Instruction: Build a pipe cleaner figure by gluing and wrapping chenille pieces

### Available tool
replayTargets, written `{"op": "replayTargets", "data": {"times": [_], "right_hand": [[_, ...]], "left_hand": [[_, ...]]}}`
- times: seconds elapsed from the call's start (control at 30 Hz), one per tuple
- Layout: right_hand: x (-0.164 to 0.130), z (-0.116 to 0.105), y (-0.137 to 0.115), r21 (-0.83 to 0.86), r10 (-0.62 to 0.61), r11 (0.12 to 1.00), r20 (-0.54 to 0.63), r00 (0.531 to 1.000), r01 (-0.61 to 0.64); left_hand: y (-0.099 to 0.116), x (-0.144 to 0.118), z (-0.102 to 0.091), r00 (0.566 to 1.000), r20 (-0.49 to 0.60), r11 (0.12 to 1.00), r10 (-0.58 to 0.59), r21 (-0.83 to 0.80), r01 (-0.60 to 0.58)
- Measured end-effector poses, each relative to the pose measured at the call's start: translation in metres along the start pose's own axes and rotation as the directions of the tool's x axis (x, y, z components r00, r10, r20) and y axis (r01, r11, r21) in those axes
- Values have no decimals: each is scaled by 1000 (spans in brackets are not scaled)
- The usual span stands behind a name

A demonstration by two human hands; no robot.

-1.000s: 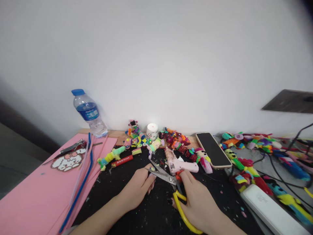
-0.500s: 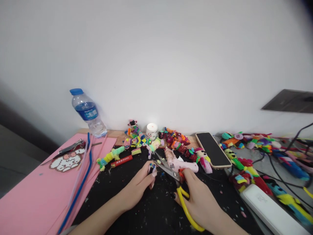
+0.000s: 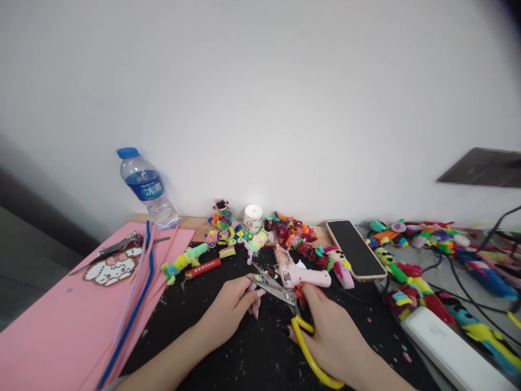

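Observation:
My right hand (image 3: 331,331) is closed around scissors (image 3: 280,290) with a yellow handle. Their blades are parted and point left, reaching the fingertips of my left hand. A red-orange piece shows by my right index finger; I cannot tell whether it belongs to the scissors. My left hand (image 3: 230,309) is closed in a pinch, and what lies in its fingers is mostly hidden behind the blades. Just beyond the scissors lies a pale pink glue gun (image 3: 305,276). Fuzzy figures surround it, among them a pastel one (image 3: 257,243) and a yellow-green one (image 3: 187,262).
Small scraps dot the black mat (image 3: 195,336). On the left, pink sheets (image 3: 49,315) carry fuzzy stems (image 3: 132,320), and a water bottle (image 3: 148,187) leans on the wall. A white cup (image 3: 253,218), phone (image 3: 356,250), white box-like device (image 3: 451,347) and black cables (image 3: 459,279) are around.
The scissors have shifted slightly left and down, so their blades now cross in front of my left fingertips. The small multicoloured piece there is less visible.

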State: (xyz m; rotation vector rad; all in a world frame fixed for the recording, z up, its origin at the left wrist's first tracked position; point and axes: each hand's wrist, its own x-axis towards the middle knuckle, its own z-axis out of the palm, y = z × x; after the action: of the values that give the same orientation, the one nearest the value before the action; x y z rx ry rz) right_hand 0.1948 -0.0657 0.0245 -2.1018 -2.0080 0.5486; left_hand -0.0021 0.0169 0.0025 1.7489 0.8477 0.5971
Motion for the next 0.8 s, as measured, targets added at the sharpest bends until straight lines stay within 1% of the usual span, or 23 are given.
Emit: {"op": "replayTargets", "data": {"times": [0.13, 0.4, 0.63, 0.8], "right_hand": [[-1, -3, 0, 35, -3, 999, 21, 1000, 2], [-1, -3, 3, 63, -25, 998, 19, 1000, 24], [-1, -3, 3, 53, -35, 998, 5, 999, 34], [1, -1, 5, 36, -31, 999, -9, 999, 31]], "left_hand": [[1, -1, -1, 999, -25, 998, 21, 62, -19], [-2, -1, -2, 999, -15, 989, 28, 149, -26], [0, -2, 0, 1000, -1, 994, -30, 107, 30], [0, -2, 1, 999, 3, 996, -45, 82, 45]]}}
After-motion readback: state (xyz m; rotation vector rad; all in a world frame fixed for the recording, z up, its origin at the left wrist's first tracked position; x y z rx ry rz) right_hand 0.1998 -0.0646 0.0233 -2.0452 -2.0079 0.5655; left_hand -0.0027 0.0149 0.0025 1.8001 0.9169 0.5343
